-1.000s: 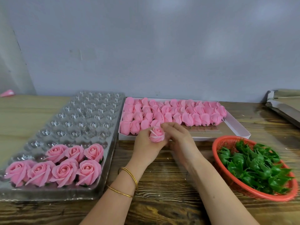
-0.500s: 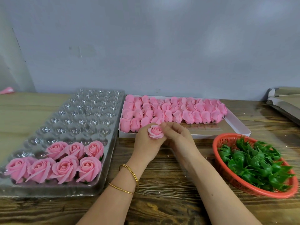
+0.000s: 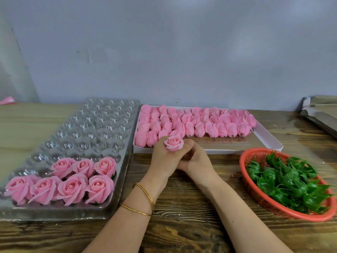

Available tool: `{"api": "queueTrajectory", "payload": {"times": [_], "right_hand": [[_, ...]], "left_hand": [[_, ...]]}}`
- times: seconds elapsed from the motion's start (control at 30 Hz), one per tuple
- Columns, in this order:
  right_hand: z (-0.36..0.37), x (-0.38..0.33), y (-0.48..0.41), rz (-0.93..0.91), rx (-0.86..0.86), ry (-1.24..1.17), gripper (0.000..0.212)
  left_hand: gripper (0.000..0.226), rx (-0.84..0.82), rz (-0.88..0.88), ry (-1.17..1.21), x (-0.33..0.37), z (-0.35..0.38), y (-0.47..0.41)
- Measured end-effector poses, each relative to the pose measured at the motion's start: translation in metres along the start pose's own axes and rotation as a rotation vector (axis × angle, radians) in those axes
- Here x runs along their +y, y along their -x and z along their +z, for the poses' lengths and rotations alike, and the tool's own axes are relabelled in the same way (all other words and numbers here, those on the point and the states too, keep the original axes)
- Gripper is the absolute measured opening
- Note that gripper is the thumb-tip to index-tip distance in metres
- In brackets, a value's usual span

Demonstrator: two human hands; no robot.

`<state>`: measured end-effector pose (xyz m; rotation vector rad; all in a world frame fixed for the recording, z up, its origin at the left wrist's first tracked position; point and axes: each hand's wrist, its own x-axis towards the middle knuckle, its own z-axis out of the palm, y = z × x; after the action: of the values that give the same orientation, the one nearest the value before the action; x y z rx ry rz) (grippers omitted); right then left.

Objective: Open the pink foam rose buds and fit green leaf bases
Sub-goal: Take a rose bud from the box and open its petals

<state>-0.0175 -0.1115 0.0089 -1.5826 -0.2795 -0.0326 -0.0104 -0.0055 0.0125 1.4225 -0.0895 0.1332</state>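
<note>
gripping pink rose bud in left hand | right hand curled beside it, hold unclear

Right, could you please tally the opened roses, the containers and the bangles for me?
Opened roses in the clear tray: 7
Rose held in the left hand: 1
Containers (clear tray, white box, red basket): 3
Gold bangles: 2
Total: 13
</note>
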Motion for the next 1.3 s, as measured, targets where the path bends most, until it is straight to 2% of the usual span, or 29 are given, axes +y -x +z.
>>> {"api": "queueTrajectory", "payload": {"times": [0.1,0.2,0.37,0.57,0.73,0.9,1.07,1.13,1.2,1.3], "right_hand": [[-0.001,0.001,-0.001,-0.014,0.008,-0.030,0.040],[-0.004,0.000,0.000,0.000,-0.074,-0.072,0.040],[-0.009,0.002,-0.001,0.072,-0.176,-0.112,0.038],[-0.004,-0.006,-0.009,0.031,-0.102,0.083,0.050],[0.001,-0.011,-0.021,0.023,-0.064,0.109,0.037],[-0.004,-0.014,-0.028,0.119,-0.180,0.036,0.044],[-0.014,-0.018,-0.022,0.174,-0.296,-0.059,0.040],[-0.014,-0.012,-0.019,0.167,-0.278,-0.117,0.040],[-0.012,-0.007,-0.017,0.145,-0.222,-0.146,0.038],[-0.008,-0.005,-0.016,0.110,-0.167,-0.094,0.043]], "left_hand": [[0.021,-0.039,-0.022,-0.006,0.001,-0.003,-0.001],[0.005,-0.092,-0.042,0.003,0.003,-0.006,-0.002],[0.011,-0.134,-0.023,0.021,0.004,-0.008,-0.003],[0.010,-0.028,0.007,-0.007,-0.002,0.000,-0.005],[0.020,0.045,0.012,0.051,-0.003,-0.002,-0.010],[0.022,0.058,0.007,-0.008,-0.001,-0.007,-0.010],[0.014,0.013,0.046,-0.053,0.002,-0.007,-0.007],[0.012,-0.002,0.058,-0.052,0.002,-0.006,-0.006],[0.020,0.005,0.059,-0.037,0.001,-0.005,-0.006],[0.021,-0.009,0.061,-0.035,0.000,-0.002,-0.006]]}}
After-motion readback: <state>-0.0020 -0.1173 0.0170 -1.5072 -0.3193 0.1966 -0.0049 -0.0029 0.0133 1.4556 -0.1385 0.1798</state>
